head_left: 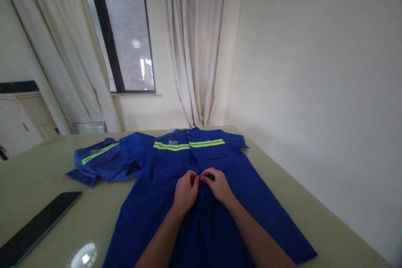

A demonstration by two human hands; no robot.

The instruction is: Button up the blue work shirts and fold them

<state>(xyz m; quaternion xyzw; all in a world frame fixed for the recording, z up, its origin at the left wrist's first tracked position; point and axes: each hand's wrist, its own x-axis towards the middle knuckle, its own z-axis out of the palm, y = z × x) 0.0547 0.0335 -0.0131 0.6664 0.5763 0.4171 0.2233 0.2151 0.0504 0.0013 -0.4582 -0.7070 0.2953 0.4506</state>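
Note:
A blue work shirt (pixel 169 188) lies spread out face up, its collar at the far end and a yellow-green reflective stripe across the chest. My left hand (pixel 186 192) is closed in a pinch on the front opening, about the middle of the shirt. Facing it, my right hand (pixel 219 185) pinches the other side of the same opening, and the fingertips of both hands nearly touch. Whatever small part of the front edge sits between the fingertips is too small to make out. Below my hands the cloth falls in folds.
A second blue garment (pixel 105 163) with a similar stripe lies crumpled at the left, against the shirt. Nearer on the left is a long dark flat object (pixel 39 228) on the pale green table (pixel 94 213). A wall (pixel 314 92) borders the table's right side; curtains (pixel 197 42) hang behind.

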